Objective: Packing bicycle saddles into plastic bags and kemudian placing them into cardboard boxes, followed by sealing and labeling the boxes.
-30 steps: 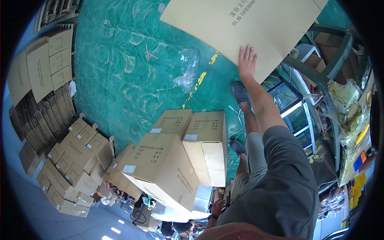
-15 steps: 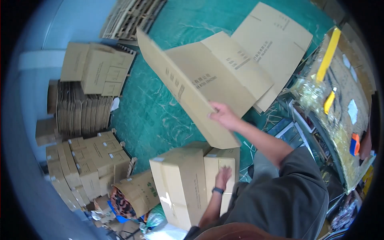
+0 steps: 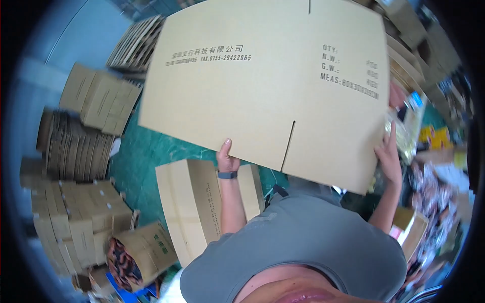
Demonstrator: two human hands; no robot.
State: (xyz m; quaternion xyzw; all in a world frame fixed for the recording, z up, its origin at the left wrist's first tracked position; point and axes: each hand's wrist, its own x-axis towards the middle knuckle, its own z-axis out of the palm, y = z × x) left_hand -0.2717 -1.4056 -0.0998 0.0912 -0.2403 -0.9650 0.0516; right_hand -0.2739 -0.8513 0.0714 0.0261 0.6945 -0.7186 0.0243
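Tan flattened cardboard box [image 3: 262, 86], left hand [image 3: 227, 159], right hand [image 3: 389, 154] gripping its edge

Matt tan corrugated cardboard is seen in the sheet [image 3: 262, 86]; the floor [image 3: 146, 151] is glossy green.

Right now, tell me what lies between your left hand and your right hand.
In the head view, only the lower edge of the flat cardboard sheet spans from the left hand to the right hand; both grip it.
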